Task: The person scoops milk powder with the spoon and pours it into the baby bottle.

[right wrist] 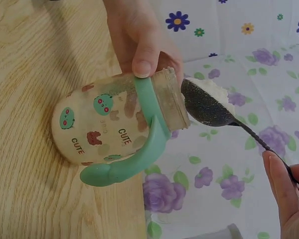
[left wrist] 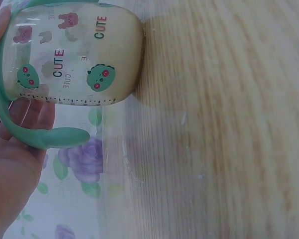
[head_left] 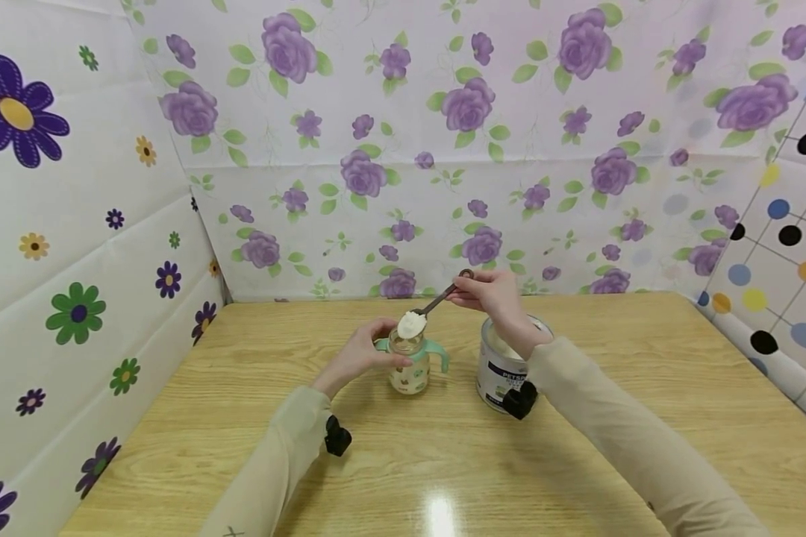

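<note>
One heap of white powder is carried in a dark spoon, held just over the open mouth of the bottle; whether the rim is touched cannot be told. The spoon's handle is pinched by the right hand, above and to the right of the bottle. The bottle, upright and green-handled, is clasped round its upper part by the left hand; something pale is seen through its lower wall. To the right of the bottle, an open can is set, its pale contents partly hidden by the right arm. Beneath the bottle, a glossy wood-grain table is spread. Behind the bottle, a white wall covering is printed with purple roses; far to its left, daisies are shown, and far to its right, coloured dots.
</note>
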The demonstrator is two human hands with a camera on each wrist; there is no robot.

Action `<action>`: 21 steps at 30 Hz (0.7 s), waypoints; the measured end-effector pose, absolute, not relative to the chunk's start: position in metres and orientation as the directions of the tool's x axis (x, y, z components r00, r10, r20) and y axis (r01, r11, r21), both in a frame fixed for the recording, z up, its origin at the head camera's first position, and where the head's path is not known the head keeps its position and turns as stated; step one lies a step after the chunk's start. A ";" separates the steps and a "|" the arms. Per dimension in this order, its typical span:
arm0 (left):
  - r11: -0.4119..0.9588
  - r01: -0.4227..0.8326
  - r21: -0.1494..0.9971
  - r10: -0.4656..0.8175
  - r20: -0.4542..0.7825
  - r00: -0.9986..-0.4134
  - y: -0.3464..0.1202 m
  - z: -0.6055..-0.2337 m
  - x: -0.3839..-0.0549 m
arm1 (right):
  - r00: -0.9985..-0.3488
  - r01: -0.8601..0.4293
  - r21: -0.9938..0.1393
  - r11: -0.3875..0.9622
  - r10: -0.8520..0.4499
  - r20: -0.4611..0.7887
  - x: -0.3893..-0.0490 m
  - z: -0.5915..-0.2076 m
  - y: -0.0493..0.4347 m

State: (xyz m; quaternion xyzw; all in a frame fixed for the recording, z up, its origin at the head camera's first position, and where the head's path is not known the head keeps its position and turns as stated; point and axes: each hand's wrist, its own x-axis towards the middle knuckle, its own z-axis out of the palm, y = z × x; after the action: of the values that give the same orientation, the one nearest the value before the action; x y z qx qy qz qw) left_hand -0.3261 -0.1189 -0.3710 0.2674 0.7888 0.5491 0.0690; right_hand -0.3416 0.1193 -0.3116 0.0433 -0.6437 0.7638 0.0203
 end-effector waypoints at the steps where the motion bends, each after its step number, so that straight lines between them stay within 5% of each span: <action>1: 0.253 0.345 0.904 0.496 0.185 -0.848 -0.119 -0.371 -0.326 | -0.995 -0.092 -0.982 -0.166 -0.027 0.097 -0.342 -0.312 0.119; 21: 0.268 0.346 0.899 0.496 0.179 -0.849 -0.119 -0.371 -0.326 | -0.986 -0.160 -0.986 -0.056 -0.038 0.162 -0.338 -0.315 0.102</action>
State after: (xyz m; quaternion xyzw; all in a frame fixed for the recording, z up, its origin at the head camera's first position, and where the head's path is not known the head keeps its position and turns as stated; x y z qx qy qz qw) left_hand -0.3259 -0.1187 -0.3708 0.2654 0.7931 0.5438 0.0692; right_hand -0.3384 0.1024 -0.3151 0.0724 -0.6857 0.7230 0.0420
